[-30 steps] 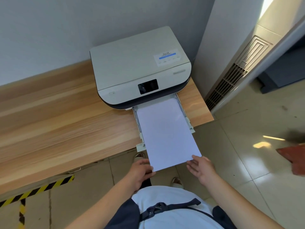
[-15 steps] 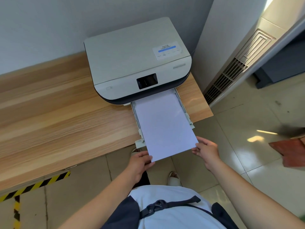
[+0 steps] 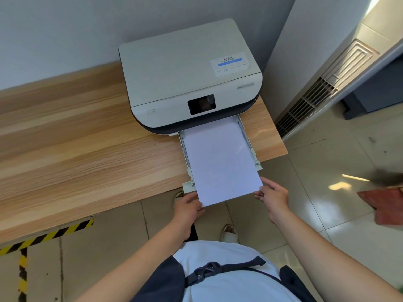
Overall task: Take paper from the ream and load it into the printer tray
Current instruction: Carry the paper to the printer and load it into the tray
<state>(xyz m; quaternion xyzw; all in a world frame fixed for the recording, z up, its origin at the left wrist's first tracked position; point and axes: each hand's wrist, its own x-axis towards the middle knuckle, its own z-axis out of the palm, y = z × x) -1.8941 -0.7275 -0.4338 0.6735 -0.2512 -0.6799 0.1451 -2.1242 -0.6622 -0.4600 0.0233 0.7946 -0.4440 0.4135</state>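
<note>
A white stack of paper (image 3: 220, 162) lies in the pulled-out tray (image 3: 253, 152) of the grey-white printer (image 3: 185, 77). Its far end reaches under the printer body and its near end overhangs the tray's front lip. My left hand (image 3: 188, 207) grips the near left corner of the paper. My right hand (image 3: 273, 195) pinches the near right corner. The ream is not in view.
The printer stands at the right end of a wooden tabletop (image 3: 76, 149), against a grey wall. A ventilation grille (image 3: 309, 105) runs along the right. Tiled floor with yellow-black tape (image 3: 45, 236) lies below. A red-brown object (image 3: 386, 205) lies on the floor at right.
Both hands have pushed the paper farther into the tray; less of it overhangs the front. The right hand moved from the near edge to the right corner.
</note>
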